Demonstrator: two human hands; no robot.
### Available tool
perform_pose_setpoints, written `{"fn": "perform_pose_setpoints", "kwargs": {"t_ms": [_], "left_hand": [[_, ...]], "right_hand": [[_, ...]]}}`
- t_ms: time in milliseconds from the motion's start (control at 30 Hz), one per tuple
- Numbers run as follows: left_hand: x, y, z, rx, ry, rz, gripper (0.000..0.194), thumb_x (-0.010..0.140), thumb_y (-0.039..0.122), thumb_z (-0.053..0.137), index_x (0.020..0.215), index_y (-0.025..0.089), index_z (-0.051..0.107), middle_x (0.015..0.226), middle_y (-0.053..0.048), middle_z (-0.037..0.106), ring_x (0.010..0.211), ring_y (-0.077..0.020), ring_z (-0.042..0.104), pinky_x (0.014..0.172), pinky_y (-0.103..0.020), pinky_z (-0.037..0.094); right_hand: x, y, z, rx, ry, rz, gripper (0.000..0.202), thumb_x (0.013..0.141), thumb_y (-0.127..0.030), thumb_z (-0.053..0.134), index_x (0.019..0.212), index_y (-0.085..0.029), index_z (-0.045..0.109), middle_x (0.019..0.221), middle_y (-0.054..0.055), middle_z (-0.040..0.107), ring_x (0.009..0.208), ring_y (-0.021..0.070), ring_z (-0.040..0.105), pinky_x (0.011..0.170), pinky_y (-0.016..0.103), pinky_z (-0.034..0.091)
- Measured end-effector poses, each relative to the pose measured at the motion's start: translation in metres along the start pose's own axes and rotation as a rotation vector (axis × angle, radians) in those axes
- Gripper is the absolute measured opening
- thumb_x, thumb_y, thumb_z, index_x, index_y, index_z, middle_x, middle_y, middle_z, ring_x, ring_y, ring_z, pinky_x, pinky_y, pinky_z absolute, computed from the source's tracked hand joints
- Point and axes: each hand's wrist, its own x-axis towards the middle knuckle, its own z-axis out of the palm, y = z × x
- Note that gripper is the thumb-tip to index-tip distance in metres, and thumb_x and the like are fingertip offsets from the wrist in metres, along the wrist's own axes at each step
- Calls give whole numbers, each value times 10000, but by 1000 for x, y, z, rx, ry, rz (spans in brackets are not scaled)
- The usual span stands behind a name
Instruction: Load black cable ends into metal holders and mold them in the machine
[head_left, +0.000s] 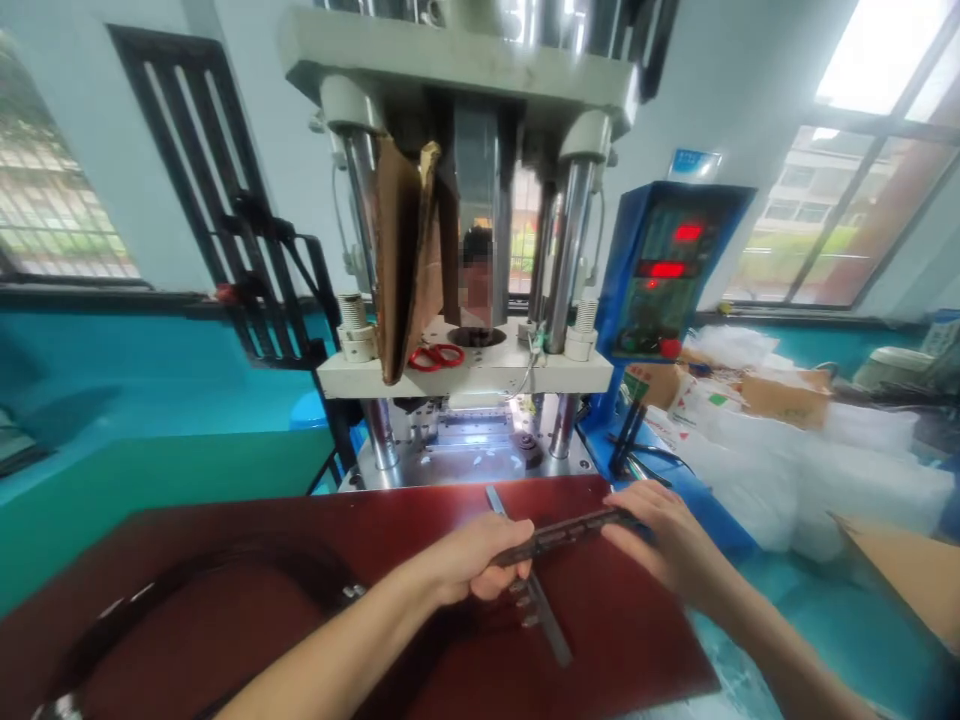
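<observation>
My left hand (487, 555) is closed around the near end of a dark slotted bar (570, 528), thumb along its top. At the bar's far right end, my right hand (664, 540) has its fingers and thumb around the tip. The bar is held nearly level above a dark red tabletop (420, 640). Beneath my left hand, a grey metal strip (551, 625) lies slantwise on the table, its middle hidden by the hand. Small metal pieces (525, 602) show beside that strip.
A press (465, 380) stands behind the table, with red-handled scissors (436, 357) and cardboard (397, 260) on it. A blue control box (660, 270) is at right, near white bags (757, 480). A black hose (180, 570) curves across the table's left. Someone's head (478, 265) shows behind the press.
</observation>
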Motion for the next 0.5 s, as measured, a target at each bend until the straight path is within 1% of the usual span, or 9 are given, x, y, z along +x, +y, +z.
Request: {"fn": "perform_pose_setpoints", "kwargs": {"t_ms": [67,133,200,267,333,367,400,467,500], "left_hand": [[-3,-1,-1,11,40,20,466,757,565,476,609,125,520,308,83,275,284,-23,158,333,-190,94],[0,-3,3,-7,37,22,470,739,577,488,599,129,520,301,85,270,281,-24,157,331,-192,100],[7,-6,13,-28,16,29,479,720,591,495,585,133,518,294,85,267,276,-27,161,327,-192,109],[18,-8,30,-39,-15,34,485,708,603,496,576,137,515,291,84,270,273,-29,170,325,-191,121],[31,-11,52,-47,-51,33,494,700,618,494,576,140,512,296,86,273,272,-27,169,326,-188,117],[38,-13,64,-57,-68,25,502,690,629,497,574,141,509,301,86,275,271,-25,166,326,-188,108],[45,-15,77,-71,-84,21,514,677,643,500,572,140,507,303,87,275,270,-24,163,325,-188,101],[57,-20,105,-101,-103,30,546,644,680,500,564,140,505,297,84,275,262,-24,162,319,-193,93],[63,-23,119,-110,-116,34,559,624,696,504,563,140,503,293,82,278,258,-26,166,316,-196,91]], "right_hand": [[9,-8,0,66,-110,80,168,830,-353,504,860,-222,604,832,46,611,825,200,526,762,357,430],[10,-11,-6,131,-164,112,158,829,-334,497,868,-224,603,859,46,598,850,201,508,777,353,418],[1,-7,-17,165,-180,141,164,822,-322,496,902,-228,603,890,50,589,884,209,492,802,359,408],[-16,0,-29,159,-166,200,159,804,-295,495,892,-225,607,861,54,578,877,216,489,793,364,410],[-40,9,-42,131,-83,274,149,769,-271,507,861,-225,614,864,58,560,890,226,492,810,380,408],[-54,13,-48,122,-8,324,161,750,-280,528,874,-230,617,911,62,551,934,237,488,847,396,397],[-69,17,-53,132,74,386,206,732,-304,558,920,-239,613,1000,69,534,1008,252,469,893,411,377],[-100,22,-60,257,248,553,406,712,-378,608,1098,-270,543,1218,73,439,1153,279,392,944,423,352],[-114,23,-62,373,339,644,524,708,-408,623,1193,-291,464,1288,71,388,1186,281,371,939,419,362]]}}
